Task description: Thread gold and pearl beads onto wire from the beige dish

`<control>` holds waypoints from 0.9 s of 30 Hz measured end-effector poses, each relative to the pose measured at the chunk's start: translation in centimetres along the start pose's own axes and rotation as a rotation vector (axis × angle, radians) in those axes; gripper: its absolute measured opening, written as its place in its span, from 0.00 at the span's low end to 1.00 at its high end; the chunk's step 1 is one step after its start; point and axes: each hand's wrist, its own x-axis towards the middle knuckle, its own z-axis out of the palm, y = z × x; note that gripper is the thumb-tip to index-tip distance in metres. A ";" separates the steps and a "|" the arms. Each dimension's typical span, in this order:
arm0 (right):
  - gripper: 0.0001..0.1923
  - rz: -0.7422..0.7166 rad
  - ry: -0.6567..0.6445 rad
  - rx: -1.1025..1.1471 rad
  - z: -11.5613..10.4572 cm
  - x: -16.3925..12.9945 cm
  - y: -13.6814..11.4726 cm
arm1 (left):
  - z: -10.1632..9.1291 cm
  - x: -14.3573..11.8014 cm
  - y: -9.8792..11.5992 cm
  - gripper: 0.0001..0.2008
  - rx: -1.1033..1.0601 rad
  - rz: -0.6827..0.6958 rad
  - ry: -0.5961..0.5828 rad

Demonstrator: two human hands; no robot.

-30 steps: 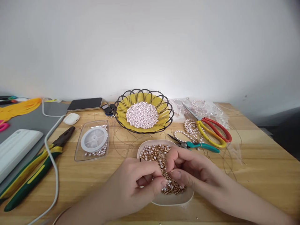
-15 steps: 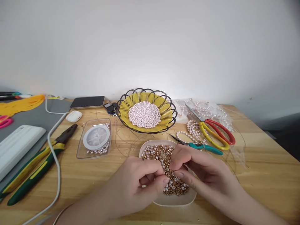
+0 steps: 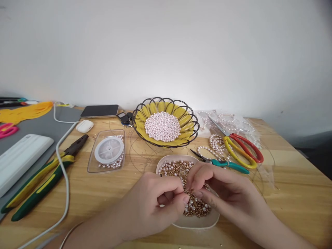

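Both hands meet over a pale shallow dish (image 3: pixel 178 223) filled with small gold beads (image 3: pixel 198 204) and pearl beads (image 3: pixel 166 168). My left hand (image 3: pixel 158 200) has thumb and forefinger pinched together; whatever lies between them is too small to make out. Just to its right, my right hand (image 3: pixel 220 190) brings its thumb and fingertips close together above the beads, and what they hold is hidden. Behind the dish stands a yellow woven basket (image 3: pixel 186 129) with a black looped rim, holding a heap of pale pink pearl beads (image 3: pixel 163 127).
Right of the dish lie teal-handled pliers (image 3: pixel 228 166), red-and-yellow scissors (image 3: pixel 245 148) and pearl strands (image 3: pixel 218 145). On the left are a clear box with a spool (image 3: pixel 109 149), green-and-yellow pliers (image 3: pixel 44 183), a white cable (image 3: pixel 67 193), a power bank (image 3: pixel 22 160) and a phone (image 3: pixel 100 110).
The whole view has shifted slightly, so the objects sit a little further right. The right fingertips have drawn closer together; the left hand keeps its pinch.
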 end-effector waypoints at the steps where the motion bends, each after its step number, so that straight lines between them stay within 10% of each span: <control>1: 0.07 0.010 0.014 0.004 0.0 0.0 0.0 | 0.0 0.0 0.0 0.14 0.002 -0.003 -0.001; 27: 0.05 0.001 0.072 -0.038 -0.6 0.3 -0.1 | 0.1 0.0 0.5 0.16 -0.027 -0.001 0.007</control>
